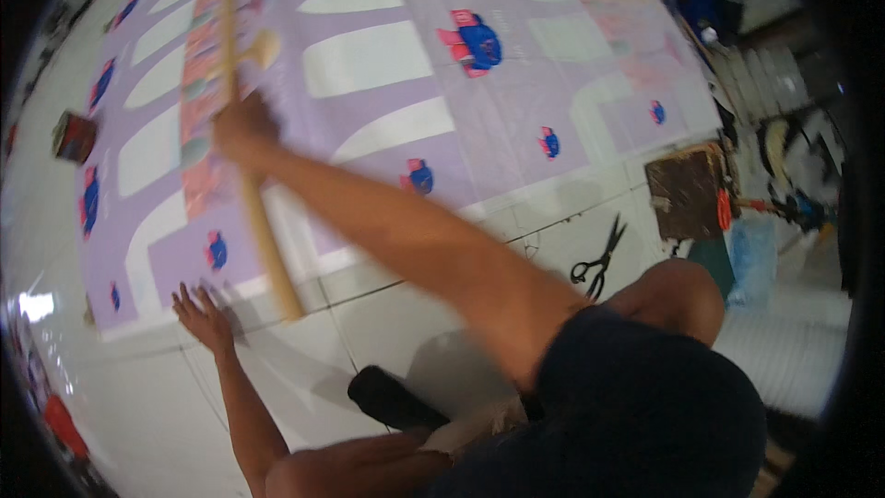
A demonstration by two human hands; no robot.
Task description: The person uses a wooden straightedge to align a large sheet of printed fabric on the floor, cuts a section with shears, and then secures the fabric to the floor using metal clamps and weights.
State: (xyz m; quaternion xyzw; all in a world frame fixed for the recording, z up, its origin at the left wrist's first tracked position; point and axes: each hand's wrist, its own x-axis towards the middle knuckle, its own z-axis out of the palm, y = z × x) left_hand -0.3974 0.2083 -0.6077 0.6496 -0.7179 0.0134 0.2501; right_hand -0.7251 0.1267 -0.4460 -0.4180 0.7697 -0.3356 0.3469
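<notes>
One long tan pole (265,254) slants over the lilac printed sheet (479,148) on the tiled floor (138,397), the right hand (247,132) wrapped around it; the left hand (201,316) splays, fingers apart, at the sheet's near edge, scissors (605,260) well off rightward.

Up there on the person's head, the left camera looks steeply down and forward, close over the right sleeve (654,397), the left hand (203,318) and right hand (247,132) farther out. Its fisheye takes in floor (129,406) left and right, and the sheet (493,166) running out of view far off.
</notes>
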